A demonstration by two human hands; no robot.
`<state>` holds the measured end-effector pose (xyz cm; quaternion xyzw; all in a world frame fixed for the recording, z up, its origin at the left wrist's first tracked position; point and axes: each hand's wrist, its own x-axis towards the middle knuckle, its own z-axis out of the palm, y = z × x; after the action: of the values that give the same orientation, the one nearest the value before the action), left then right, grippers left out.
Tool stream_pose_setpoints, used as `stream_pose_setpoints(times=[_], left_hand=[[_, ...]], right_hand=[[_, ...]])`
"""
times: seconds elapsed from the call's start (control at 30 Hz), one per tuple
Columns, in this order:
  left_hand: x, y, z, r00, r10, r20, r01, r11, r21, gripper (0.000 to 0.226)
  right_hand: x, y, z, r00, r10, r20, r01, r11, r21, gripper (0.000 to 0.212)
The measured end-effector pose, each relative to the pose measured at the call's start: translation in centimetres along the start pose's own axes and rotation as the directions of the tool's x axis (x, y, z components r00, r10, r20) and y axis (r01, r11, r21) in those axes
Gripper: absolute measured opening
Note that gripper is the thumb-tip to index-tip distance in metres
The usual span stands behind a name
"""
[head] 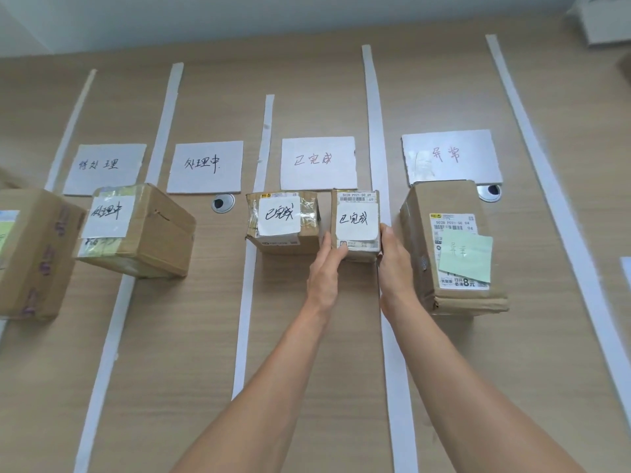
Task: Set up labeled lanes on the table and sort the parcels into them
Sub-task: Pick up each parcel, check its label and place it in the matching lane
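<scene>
Head view: my left hand [326,268] and right hand [396,264] are holding the small brown cardboard parcel with white handwritten label [356,221] between them, left fingers [341,248] curling on its corner, right fingers hidden. I am judging it light, stiff, best held by its sides.

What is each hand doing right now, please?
Left hand: grips the small brown cardboard parcel with white handwritten label.
Right hand: grips the same parcel.

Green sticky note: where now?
Head view, right side: the green sticky note lies on the large parcel in the rightmost lane, right of the right hand.
</scene>
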<state>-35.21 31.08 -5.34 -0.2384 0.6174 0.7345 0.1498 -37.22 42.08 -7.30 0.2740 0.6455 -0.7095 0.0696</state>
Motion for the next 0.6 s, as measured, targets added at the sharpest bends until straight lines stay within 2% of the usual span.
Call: stream_pose_setpoints(times=[0.37, 0.5, 0.6], left_hand=[[-1.2, 0.2, -0.8, 0.999, -0.003, -0.048, 0.007, 0.996, 0.086, 0.102], [-3.1, 0.9, -1.4, 0.999, 0.007, -0.042, -0.004, 0.997, 0.079, 0.073], [-4.9, 1.4, -2.2, 0.999, 0.032, -0.019, -0.031, 0.997, 0.066, 0.047]], right_hand=[[-1.3, -0.8, -0.9, 1.000, -0.017, -0.005, 0.016, 0.999, -0.039, 0.039], [-2.9, -2.0, -1.3, 0.997, -0.071, -0.020, 0.069, 0.995, -0.078, 0.052], [-4.5, -3.5, -1.6, 0.990, -0.136, -0.039, 0.134, 0.989, -0.061, 0.048]])
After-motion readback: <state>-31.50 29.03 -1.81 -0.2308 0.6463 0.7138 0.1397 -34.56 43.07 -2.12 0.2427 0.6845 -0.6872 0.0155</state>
